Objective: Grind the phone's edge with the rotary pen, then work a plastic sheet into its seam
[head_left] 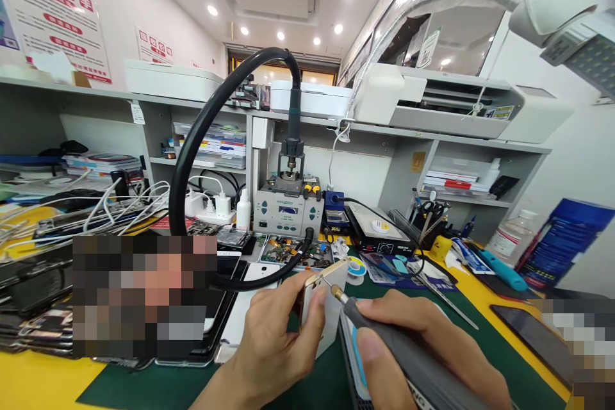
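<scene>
In my left hand (273, 339), thumb and fingers pinch a slim phone (331, 314) with a pale gold edge, tilted upright above the mat. My right hand (427, 346) is closed round a thick grey pen-shaped tool (403, 346) with a brass collar and a thin metal bit. That bit reaches the phone's upper edge beside my left thumb; whether it touches cannot be made out. Below the tool lies a dark-framed tray or pad (353, 359) with a light blue part, half hidden by my right hand.
A hot air station (288, 205) stands behind, its black hose (180, 141) arching down across the bench. Phones and cables crowd the left. A parts tray (283, 250), solder spool (355, 269), tweezers (451, 304) and a dark tablet-like slab (528, 333) lie around the green mat.
</scene>
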Available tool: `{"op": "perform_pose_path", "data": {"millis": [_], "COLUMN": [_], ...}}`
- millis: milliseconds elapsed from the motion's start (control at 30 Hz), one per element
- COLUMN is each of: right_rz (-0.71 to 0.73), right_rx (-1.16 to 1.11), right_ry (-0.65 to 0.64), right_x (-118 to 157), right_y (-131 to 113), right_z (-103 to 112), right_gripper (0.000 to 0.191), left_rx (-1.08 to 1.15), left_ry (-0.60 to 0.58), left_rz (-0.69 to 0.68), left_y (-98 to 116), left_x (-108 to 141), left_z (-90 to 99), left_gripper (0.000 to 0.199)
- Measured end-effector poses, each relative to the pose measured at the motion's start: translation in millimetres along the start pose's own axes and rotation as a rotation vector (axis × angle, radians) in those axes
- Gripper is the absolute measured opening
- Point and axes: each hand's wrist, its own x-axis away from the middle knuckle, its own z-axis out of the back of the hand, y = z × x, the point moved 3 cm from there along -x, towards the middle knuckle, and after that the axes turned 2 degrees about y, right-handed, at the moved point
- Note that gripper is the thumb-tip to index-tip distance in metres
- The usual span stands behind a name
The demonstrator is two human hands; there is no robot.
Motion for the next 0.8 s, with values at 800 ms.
{"op": "perform_pose_path", "data": {"millis": [800], "right_rz": [0.270], "right_rx": [-0.034], "right_ry": [-0.158], "right_x": [-13.6], "right_y": [-6.4], "right_z": [-3.1], "right_gripper": [0.010], "left_rx": [-0.029], "left_ry": [0.002], "left_rz": [-0.022], "left_y": [0.6], "left_x": [-0.6], "left_z": [1.6], "left_gripper": [0.013]}}
